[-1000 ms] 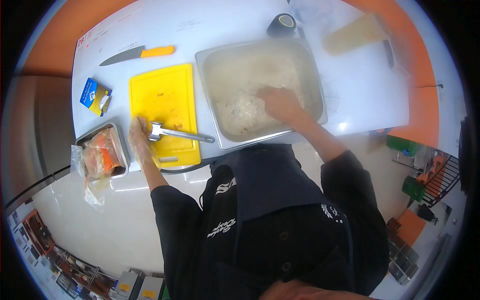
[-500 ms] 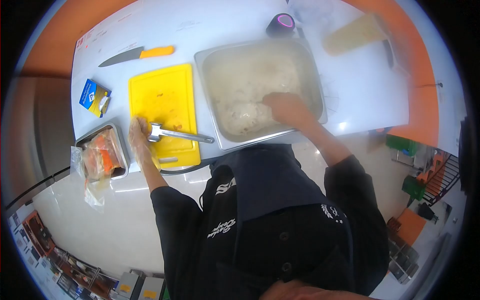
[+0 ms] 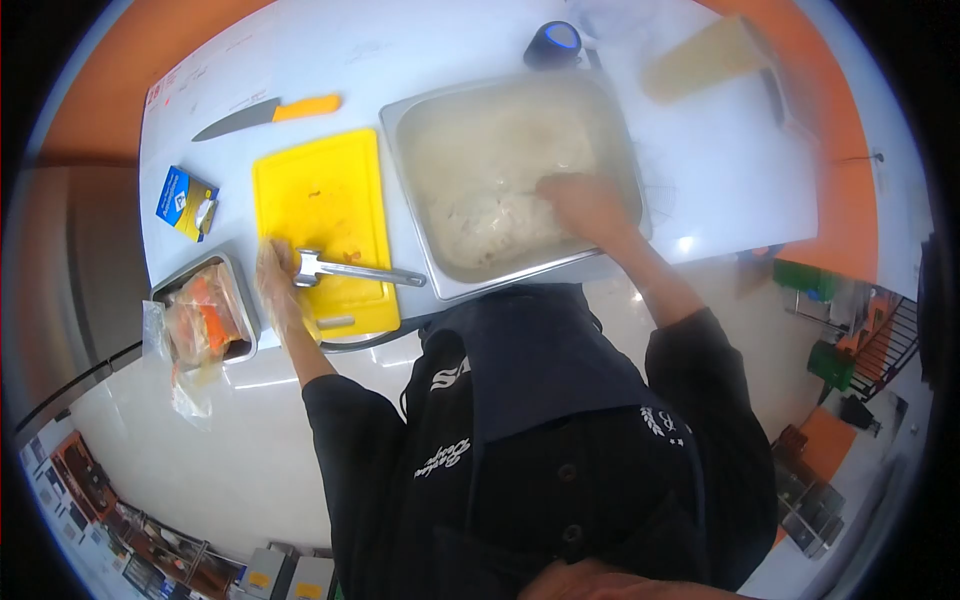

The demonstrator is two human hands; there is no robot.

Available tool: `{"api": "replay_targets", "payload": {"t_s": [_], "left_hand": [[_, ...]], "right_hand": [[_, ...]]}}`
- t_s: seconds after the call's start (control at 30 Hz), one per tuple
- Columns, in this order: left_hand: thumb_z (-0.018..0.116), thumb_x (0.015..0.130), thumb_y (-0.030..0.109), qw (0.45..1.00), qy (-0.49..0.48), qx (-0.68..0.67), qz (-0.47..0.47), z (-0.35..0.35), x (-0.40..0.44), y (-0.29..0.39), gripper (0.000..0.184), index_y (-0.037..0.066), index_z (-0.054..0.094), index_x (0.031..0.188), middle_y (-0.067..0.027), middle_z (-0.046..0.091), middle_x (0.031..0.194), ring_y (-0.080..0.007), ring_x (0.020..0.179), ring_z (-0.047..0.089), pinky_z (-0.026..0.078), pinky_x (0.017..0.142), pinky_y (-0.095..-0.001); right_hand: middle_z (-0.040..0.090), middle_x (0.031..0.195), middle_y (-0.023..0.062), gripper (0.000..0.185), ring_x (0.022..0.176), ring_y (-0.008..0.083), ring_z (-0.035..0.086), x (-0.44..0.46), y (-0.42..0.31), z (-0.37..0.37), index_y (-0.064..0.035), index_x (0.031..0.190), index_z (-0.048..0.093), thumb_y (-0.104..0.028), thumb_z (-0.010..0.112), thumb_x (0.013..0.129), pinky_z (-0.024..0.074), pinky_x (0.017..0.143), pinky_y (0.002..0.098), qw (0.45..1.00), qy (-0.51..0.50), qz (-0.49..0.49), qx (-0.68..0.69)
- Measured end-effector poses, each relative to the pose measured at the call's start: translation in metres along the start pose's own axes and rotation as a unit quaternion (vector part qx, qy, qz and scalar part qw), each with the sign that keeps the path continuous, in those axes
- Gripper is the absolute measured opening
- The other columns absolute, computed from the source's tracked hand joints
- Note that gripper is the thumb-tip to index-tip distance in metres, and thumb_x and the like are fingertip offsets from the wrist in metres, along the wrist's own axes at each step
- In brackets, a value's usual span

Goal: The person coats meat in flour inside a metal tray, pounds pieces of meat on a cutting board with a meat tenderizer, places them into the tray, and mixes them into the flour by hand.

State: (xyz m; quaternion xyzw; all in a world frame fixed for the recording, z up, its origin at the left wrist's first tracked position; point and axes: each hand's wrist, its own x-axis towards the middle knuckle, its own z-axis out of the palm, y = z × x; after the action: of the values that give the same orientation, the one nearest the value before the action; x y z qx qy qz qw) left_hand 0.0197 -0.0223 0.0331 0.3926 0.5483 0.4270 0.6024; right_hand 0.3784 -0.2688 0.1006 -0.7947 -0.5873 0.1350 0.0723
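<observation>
My left hand, in a clear plastic glove, rests at the left edge of a yellow cutting board, its fingers loosely extended. Beside it lies a metal meat mallet, its head close to my fingers and its handle across the board. My right hand is bare and reaches into a deep steel pan of pale flour-like powder. Its fingers are closed at the powder, and what they pinch, if anything, is hidden. A pale coated lump lies just left of those fingertips.
A yellow-handled knife lies beyond the board. To the left are a blue and yellow box and a small steel tray with bagged orange and pale food. A dark device and a pitcher of yellowish contents stand at the back.
My right hand has shifted slightly right and away from me in the pan, and the powder near its fingers looks disturbed. The device's light has turned from pink to blue. My left hand stays put.
</observation>
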Motion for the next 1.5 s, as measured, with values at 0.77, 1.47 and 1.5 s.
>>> {"api": "replay_targets", "payload": {"t_s": [0.77,1.47,1.5], "left_hand": [[0.058,0.097,0.034,0.999,0.050,-0.002,-0.013,-0.007,0.005,-0.010,0.029,0.006,0.061,0.105,0.0009,0.058,0.086,-0.0095,0.078,0.055,0.046,0.070,-0.0237],[0.056,0.098,0.033,1.000,0.027,0.003,0.001,-0.005,0.006,-0.011,0.026,0.008,0.061,0.098,0.0022,0.054,0.077,-0.0090,0.066,0.049,0.040,0.061,-0.0224],[0.055,0.099,0.034,0.999,0.044,0.006,-0.002,-0.009,0.012,-0.015,0.026,0.009,0.061,0.096,0.0025,0.052,0.075,-0.0089,0.065,0.048,0.039,0.060,-0.0223]], "right_hand": [[0.067,0.083,0.0211,0.015,0.082,0.0364,0.067,0.027,0.041,-0.031,-0.0006,0.087,0.064,-0.006,0.053,0.079,0.0537,0.071,0.0475,0.979,0.054,0.184,-0.073],[0.066,0.093,0.0227,0.019,0.089,0.0372,0.066,0.018,0.023,-0.015,-0.0005,0.098,0.064,-0.008,0.056,0.083,0.0524,0.078,0.0472,0.988,0.056,0.146,0.015],[0.066,0.093,0.0229,0.019,0.089,0.0372,0.066,0.018,0.028,-0.010,-0.0003,0.098,0.064,-0.008,0.056,0.083,0.0524,0.078,0.0471,0.987,0.068,0.148,0.013]]}}
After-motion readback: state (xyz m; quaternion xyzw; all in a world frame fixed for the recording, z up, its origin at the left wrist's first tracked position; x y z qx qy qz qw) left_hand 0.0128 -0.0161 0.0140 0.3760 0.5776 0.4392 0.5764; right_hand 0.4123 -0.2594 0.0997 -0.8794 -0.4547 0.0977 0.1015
